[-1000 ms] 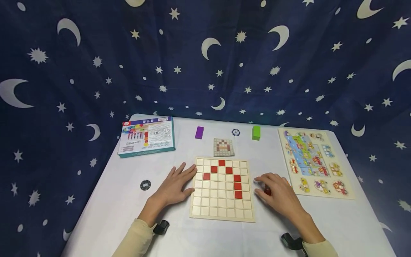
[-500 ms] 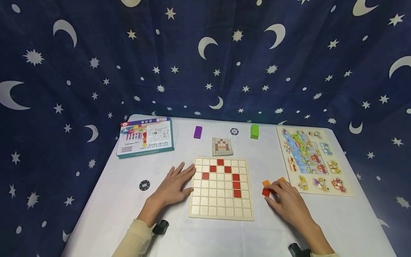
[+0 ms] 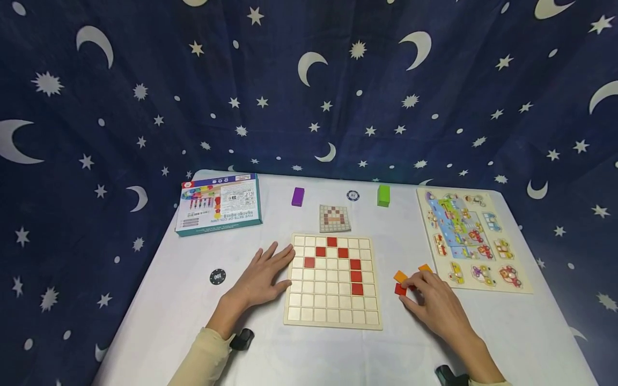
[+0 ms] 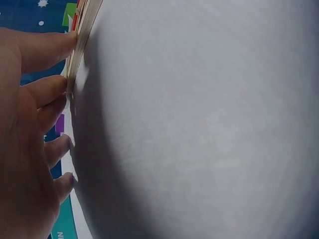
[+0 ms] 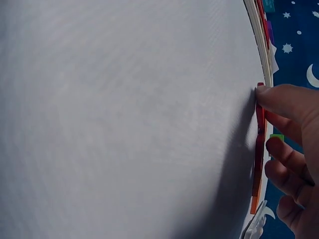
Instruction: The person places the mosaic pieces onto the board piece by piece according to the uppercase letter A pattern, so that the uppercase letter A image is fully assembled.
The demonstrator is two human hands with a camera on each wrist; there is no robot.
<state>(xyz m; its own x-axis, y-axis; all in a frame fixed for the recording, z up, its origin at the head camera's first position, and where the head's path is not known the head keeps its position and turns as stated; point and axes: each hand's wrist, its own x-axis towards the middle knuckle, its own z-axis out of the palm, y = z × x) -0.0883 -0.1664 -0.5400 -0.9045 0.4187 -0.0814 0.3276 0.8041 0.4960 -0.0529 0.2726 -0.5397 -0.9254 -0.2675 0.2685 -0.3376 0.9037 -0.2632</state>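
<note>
A wooden grid board [image 3: 333,317] lies in the middle of the white table, with several red square tiles [image 3: 355,276] set in its cells. My left hand [image 3: 258,279] rests at the board's left edge, fingers spread; its thumb and a fingertip meet that edge in the left wrist view. To the right of the board, my right hand [image 3: 434,308] pinches a loose red tile [image 3: 400,289] between thumb and index finger. Orange tiles [image 3: 400,276] lie close beside it, and more red and orange tile edges [image 5: 258,169] show under the fingers in the right wrist view.
Behind the board lies a small pattern card [image 3: 334,219]. A purple block [image 3: 298,197], a green block [image 3: 383,195] and a chip [image 3: 353,195] sit farther back. A box [image 3: 219,203] and black chip [image 3: 218,276] are left; a picture puzzle [image 3: 521,279] is right.
My right hand has moved away from the board's right edge, farther right and slightly toward me. Red and orange tiles now show at its fingertips. My left hand has stayed in place.
</note>
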